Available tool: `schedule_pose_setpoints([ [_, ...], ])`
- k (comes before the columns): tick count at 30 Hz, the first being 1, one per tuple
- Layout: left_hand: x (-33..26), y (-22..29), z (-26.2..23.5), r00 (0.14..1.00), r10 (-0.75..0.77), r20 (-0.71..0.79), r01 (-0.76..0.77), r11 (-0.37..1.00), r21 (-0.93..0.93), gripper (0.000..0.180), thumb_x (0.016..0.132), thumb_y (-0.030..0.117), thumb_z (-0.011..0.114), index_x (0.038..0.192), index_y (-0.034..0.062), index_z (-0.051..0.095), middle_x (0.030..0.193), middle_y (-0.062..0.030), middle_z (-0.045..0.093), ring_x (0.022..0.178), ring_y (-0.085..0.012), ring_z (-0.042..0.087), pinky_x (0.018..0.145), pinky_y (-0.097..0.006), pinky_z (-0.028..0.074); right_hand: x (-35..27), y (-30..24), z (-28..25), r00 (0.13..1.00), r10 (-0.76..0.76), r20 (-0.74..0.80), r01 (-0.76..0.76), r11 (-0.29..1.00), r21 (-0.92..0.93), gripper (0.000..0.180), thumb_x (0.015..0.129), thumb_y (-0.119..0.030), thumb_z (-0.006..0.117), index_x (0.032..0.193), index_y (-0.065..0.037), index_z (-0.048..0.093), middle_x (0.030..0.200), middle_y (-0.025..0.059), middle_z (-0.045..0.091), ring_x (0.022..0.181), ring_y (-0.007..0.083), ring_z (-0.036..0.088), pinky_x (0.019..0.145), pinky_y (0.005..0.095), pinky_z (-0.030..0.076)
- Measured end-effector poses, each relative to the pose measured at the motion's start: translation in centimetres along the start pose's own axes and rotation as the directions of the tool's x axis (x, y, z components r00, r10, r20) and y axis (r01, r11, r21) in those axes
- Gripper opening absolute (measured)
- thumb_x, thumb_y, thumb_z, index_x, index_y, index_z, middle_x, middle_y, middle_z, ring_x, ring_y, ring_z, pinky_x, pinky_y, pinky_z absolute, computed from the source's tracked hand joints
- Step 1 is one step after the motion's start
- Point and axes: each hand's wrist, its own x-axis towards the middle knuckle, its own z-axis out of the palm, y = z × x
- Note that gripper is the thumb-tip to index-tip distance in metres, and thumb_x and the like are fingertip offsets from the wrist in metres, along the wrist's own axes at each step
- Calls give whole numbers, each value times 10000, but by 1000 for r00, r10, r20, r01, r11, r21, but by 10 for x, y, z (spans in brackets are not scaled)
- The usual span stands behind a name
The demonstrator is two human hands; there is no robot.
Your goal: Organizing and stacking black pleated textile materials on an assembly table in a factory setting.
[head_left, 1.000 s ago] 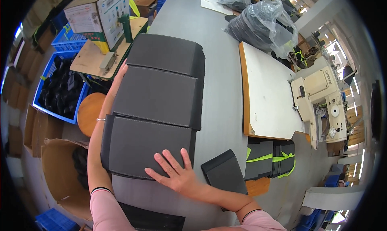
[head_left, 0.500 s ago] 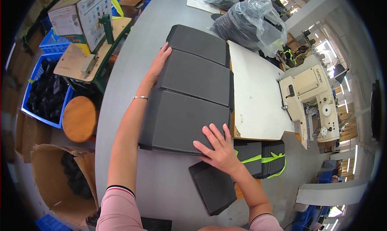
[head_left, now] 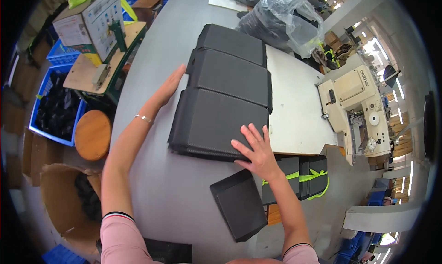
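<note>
Three groups of dark grey panels with pale stitching lie in a row on the grey table: a far panel [head_left: 235, 43], a middle panel [head_left: 230, 73] and a near panel [head_left: 221, 121]. Layered edges show at the near side, so they look stacked. My right hand [head_left: 258, 154] rests with fingers spread on the near panel's right front corner. At the left side of the row is my left hand [head_left: 169, 87], fingers stretched out; its fingertips are close to the middle panel's edge, and contact is unclear. A separate dark panel [head_left: 238, 204] lies nearer me, below my right hand.
A white board [head_left: 294, 103] borders the row on the right, with a cream sewing machine [head_left: 352, 112] beyond. Plastic-wrapped dark pieces [head_left: 285, 22] sit at the back. Bundles tied with lime strips [head_left: 313, 176] lie right. A stool [head_left: 93, 135] and carton [head_left: 60, 208] stand left.
The row of panels has shifted right and away from me, over the white board's edge. My left hand has come off the panels' left side and moved slightly nearer. My right hand stays on the corner.
</note>
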Motion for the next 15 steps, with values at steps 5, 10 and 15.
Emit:
schedule_pose_setpoints([
  [5, -189, 10, -107, 993, -111, 30, 90, 913, 398, 633, 1107, 448, 481, 1556, 2, 457, 1598, -165, 473, 1471, -270, 438, 1217, -379, 320, 2, -9, -4, 1000, 13, 3, -13, 1000, -8, 922, 650, -209, 935, 1491, -283, 565, 1644, 111, 403, 1522, 335, 383, 1235, 646, 251],
  [10, -431, 49, -151, 994, -29, -109, 95, 739, 666, 586, 1029, 274, 660, 1511, -12, 489, 1585, -214, 479, 1494, -336, 435, 1227, -401, 329, -7, -24, -6, 991, 131, 1, -130, 983, -127, 1035, 647, -213, 954, 1556, -239, 461, 1689, 137, 309, 1543, 359, 340, 1241, 661, 196],
  [15, -616, 33, -136, 801, -155, -578, 413, 842, 346, 576, 1060, 219, 557, 1555, -43, 425, 1619, -191, 440, 1523, -295, 380, 1254, -377, 250, 18, -69, -1, 993, 110, -30, -113, 983, -142, 1104, 641, -265, 968, 1592, -277, 407, 1700, 126, 273, 1560, 329, 306, 1210, 720, 180],
])
